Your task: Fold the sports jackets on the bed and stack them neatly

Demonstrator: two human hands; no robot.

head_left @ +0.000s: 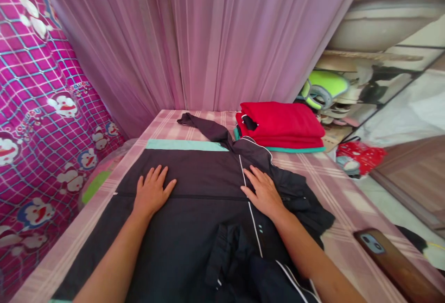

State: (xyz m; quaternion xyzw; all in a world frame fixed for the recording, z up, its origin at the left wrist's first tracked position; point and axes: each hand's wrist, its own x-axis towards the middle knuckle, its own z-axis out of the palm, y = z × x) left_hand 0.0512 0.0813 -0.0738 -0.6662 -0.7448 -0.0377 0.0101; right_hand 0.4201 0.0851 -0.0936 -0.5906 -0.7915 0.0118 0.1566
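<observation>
A dark zip-up jacket (194,238) with white piping and a mint-green strip lies spread out sideways in front of me, its zip line running across the middle. My left hand (152,193) rests flat on the jacket toward its hem end, fingers spread. On the chest part, by the white piping, my right hand (262,191) lies palm down with fingers apart. One sleeve (208,130) stretches away at the far side. Another sleeve (229,252) is bunched over the near part of the jacket, between my forearms.
A plaid cloth (344,187) covers the surface. Folded red clothes (285,120) are stacked at the far right, and a phone (389,259) lies near the right edge. Purple curtains (215,39) hang behind, a patterned pink cloth (45,108) at left. Shelves (375,55) stand at right.
</observation>
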